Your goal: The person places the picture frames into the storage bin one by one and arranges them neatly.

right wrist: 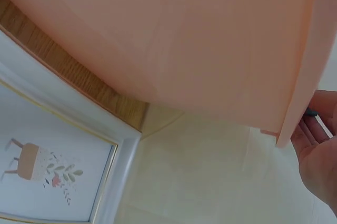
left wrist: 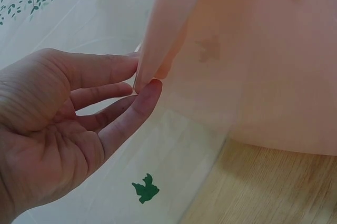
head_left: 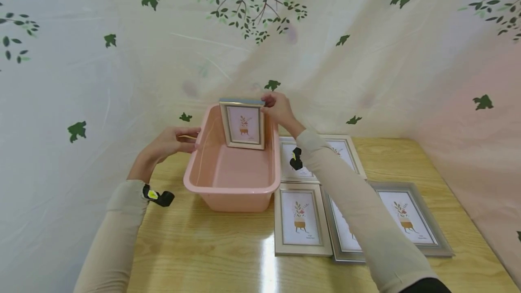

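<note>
A small picture frame point(head_left: 243, 142) with a gold-beige border and a potted-plant print stands tilted inside the pink plastic basin point(head_left: 232, 190), against its far end. A blue-grey strip shows along the frame's top edge. My right hand point(head_left: 278, 108) grips that frame at its upper right corner. In the right wrist view, only part of the right hand point(right wrist: 321, 150) shows, behind the basin's rim, with a dark edge between the fingers. At the basin's left side, my left hand point(head_left: 172, 143) pinches the rim; the left wrist view shows the fingertips of this hand point(left wrist: 68, 103) on it.
Right of the basin several more picture frames lie face up: a beige one point(head_left: 303, 251) in front, a grey one point(head_left: 439, 243) at the right, and a pale one point(head_left: 354, 153) behind, partly under my right forearm. A patterned curtain point(head_left: 244, 67) hangs behind the wooden table point(head_left: 195, 257).
</note>
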Tool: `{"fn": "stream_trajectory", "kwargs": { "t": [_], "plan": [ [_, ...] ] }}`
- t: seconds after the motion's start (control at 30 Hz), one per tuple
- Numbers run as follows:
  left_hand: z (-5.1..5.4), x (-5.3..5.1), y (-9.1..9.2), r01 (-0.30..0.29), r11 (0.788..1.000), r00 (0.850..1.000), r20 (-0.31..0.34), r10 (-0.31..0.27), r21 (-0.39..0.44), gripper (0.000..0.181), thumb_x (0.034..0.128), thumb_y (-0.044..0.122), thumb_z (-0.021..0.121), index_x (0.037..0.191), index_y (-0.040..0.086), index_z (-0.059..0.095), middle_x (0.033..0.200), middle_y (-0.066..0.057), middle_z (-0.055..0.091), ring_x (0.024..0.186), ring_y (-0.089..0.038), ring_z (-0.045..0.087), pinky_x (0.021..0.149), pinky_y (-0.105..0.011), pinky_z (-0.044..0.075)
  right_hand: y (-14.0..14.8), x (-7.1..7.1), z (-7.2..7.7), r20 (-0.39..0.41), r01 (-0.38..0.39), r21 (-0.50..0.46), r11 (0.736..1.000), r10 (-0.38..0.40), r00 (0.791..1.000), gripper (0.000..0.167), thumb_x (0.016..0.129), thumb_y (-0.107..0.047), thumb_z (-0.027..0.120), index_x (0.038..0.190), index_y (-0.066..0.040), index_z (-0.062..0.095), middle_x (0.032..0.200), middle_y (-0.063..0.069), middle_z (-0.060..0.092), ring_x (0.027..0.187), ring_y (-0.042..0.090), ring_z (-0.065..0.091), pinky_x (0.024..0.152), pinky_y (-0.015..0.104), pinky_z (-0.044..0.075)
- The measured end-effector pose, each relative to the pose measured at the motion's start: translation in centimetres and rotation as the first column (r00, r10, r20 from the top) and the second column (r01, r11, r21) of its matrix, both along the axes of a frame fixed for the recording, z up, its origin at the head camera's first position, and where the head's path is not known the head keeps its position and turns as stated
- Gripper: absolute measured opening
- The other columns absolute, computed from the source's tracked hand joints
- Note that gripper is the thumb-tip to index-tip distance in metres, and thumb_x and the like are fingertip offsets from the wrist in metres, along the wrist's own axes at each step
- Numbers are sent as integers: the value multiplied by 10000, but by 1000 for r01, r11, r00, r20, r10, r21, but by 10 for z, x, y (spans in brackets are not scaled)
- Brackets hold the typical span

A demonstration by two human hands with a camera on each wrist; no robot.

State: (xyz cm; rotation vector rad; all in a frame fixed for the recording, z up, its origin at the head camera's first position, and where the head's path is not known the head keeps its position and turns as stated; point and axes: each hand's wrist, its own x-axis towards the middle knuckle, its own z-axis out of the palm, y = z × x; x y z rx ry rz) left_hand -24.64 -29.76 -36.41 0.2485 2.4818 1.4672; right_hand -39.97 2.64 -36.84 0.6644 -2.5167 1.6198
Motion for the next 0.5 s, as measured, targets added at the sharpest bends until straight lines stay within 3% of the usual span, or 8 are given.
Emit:
{"fn": "stream_trajectory", "kwargs": {
  "t": [0.23, 0.5],
  "plan": [
    [1, -1, -1, -4, 1000, 1000, 4, 4, -4, 636, 976, 79, 674, 1540, -20, 398, 1518, -278, 467, 1333, -438, 533, 920, -280, 597, 5, -5, 1, -50, -16, 22, 1000, 17, 999, 264, 865, 87, 733, 1121, 125, 681, 1124, 301, 707, 1018, 405, 697, 926, 404, 594],
    [1, -2, -1, -1, 1000, 1000, -2, 1, -15, 645, 974, 105, 687, 1542, -8, 402, 1518, -267, 474, 1322, -429, 548, 931, -306, 598, 5, -7, 0, -88, 21, 86, 996, -13, 996, 271, 908, 24, 726, 1167, 91, 686, 1160, 257, 712, 1040, 372, 688, 954, 429, 572]
  ]
}}
